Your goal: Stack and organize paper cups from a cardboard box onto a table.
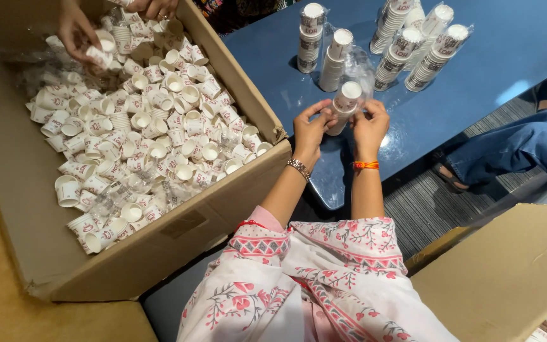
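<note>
A: Currently, status of both hands?

B: Left hand [311,130] and right hand [370,125] both pinch one stack of paper cups [344,106] w/ a clear plastic sleeve [361,71] around it. Fingers curled onto the stack's sides, not spread. Stack is held tilted, just above the near edge of the blue worktop [508,50].

A: Finished items?

B: Judging by the layout: approx. seven sleeved stacks [413,41] lie or stand on the worktop, far side, well apart from the hands. Two more sit nearer, incl. one upright stack [312,35] by the box corner.

A: Remaining stock?

B: Large cardboard box [159,247] to the left, bottom covered w/ loose cups [153,126], many on their sides, some nested in short stacks. Looks like most of the work is left; the packed qty is small vs. the loose qty.

A: Other persons?

B: Yes. A co-worker's two hands [77,28] reach into the far end of the box, one touching loose cups. A leg in jeans [527,149] shows at right. Second cardboard box [508,278] at lower right; contents mostly out of view.
</note>
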